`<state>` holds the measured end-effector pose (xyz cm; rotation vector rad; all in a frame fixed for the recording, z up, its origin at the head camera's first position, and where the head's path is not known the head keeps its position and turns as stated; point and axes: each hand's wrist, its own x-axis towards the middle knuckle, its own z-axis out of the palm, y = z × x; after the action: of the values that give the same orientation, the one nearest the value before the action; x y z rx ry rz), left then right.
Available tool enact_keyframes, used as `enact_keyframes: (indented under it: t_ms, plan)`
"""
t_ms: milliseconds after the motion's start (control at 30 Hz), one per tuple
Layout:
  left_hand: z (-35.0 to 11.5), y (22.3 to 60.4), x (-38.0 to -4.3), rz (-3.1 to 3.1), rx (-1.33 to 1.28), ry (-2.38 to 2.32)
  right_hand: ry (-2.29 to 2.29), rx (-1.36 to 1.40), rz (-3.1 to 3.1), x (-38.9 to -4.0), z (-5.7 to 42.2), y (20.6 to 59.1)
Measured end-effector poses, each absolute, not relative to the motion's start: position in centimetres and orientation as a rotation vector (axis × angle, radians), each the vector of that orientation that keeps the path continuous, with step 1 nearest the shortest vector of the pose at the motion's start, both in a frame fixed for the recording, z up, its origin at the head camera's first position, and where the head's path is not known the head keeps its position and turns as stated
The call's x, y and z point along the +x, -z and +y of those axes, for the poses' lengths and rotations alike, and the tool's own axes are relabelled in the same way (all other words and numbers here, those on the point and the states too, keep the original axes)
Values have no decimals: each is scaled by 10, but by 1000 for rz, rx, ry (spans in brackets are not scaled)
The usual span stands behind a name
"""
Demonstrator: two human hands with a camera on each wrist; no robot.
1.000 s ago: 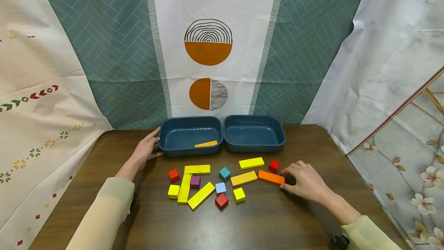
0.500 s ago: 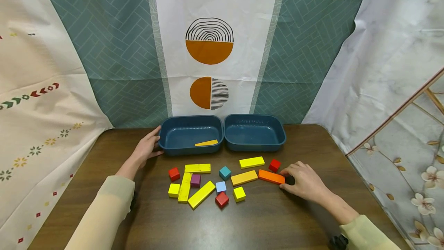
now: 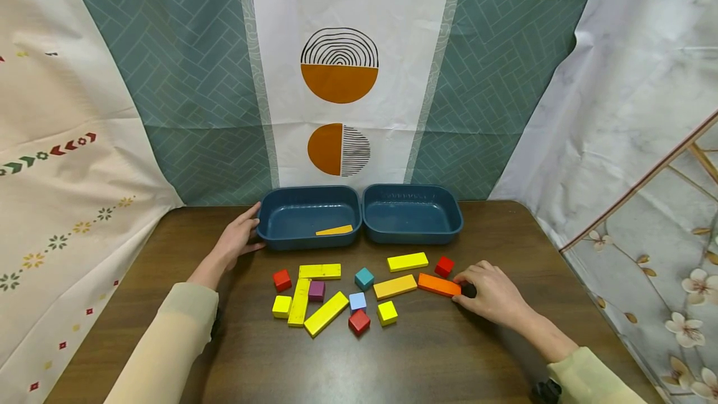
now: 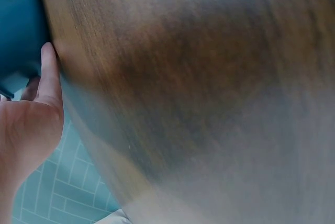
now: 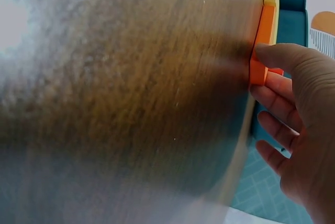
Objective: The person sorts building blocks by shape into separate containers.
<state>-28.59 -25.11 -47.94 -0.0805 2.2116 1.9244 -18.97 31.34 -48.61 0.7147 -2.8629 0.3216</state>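
My right hand [image 3: 493,292] pinches the right end of an orange wooden block [image 3: 437,285] between thumb and fingers; the block lies flat on the table. In the right wrist view the thumb [image 5: 282,54] is against the block's side, while the other fingers spread below. A red cube [image 3: 445,266] sits just behind the block, and an amber block [image 3: 395,287] is near its left end. My left hand [image 3: 235,240] rests with extended fingers against the left side of a blue tray [image 3: 308,244], which holds a thin amber block [image 3: 334,230].
A second blue tray [image 3: 412,239] stands right beside the first. In front of them lie yellow blocks [image 3: 407,261], a teal cube [image 3: 364,278], a purple cube [image 3: 316,291], a light blue cube [image 3: 357,302] and several other cubes. A patterned cloth [image 3: 342,161] hangs behind the table.
Both hands keep their places, and the blocks and trays stay where they were. The head view has shifted very slightly.
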Motion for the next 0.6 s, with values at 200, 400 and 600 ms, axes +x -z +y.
enact_keyframes:
  t_ms: [200,400,600]
  plan:
    - [-247,469,-281,2163,-99,-1950,-349,711,-2848,-190,313,488]
    - [-243,452,-271,2143,-100,-1953,-345,711,-2848,-190,312,487]
    - [-242,449,-269,2145,-94,-1953,-323,699,-2857,-190,311,487]
